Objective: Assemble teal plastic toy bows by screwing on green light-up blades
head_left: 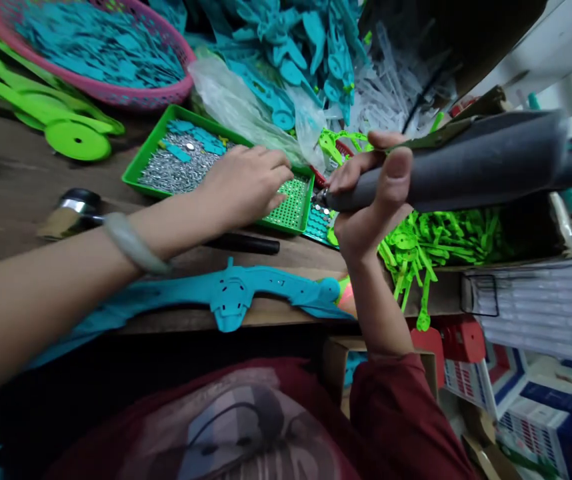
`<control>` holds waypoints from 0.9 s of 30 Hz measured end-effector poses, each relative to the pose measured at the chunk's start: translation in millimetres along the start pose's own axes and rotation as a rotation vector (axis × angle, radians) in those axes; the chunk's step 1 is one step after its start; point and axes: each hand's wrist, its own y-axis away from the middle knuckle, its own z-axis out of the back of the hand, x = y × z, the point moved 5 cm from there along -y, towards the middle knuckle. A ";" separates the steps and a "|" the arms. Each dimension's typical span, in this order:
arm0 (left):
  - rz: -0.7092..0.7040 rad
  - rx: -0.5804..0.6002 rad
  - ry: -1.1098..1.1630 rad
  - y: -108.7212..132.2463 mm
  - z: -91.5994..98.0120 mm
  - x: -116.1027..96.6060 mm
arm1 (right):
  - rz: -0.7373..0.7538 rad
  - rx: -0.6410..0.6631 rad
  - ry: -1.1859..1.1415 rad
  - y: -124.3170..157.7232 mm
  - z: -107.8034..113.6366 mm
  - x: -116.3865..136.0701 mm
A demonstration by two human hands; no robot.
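Observation:
My left hand (246,183) hovers above a green tray (133,175), its fingers curled together; whatever they may hold is hidden. Small metal screws (179,167) and several flat blue pieces fill the tray's left side, while a perforated green basket (290,203) sits at its right end. My right hand (373,193) grips a dark grey electric screwdriver (481,160), its metal tip pointing left toward the tray. Along the table's front edge, below both hands, lies a long blue plastic part (231,300) with a round hub.
Left on the table are a hammer (79,207) with a black handle and long lime-green parts (79,139). A pink basket (186,83) of blue pieces stands behind. Blue parts (311,53) and clear plastic pieces pile up at the back. A box of lime-green parts (456,237) is at right.

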 end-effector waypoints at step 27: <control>-0.081 0.003 0.235 125.7 -51.4 -49.2 | -0.020 0.112 -0.286 108.0 -1.6 -28.7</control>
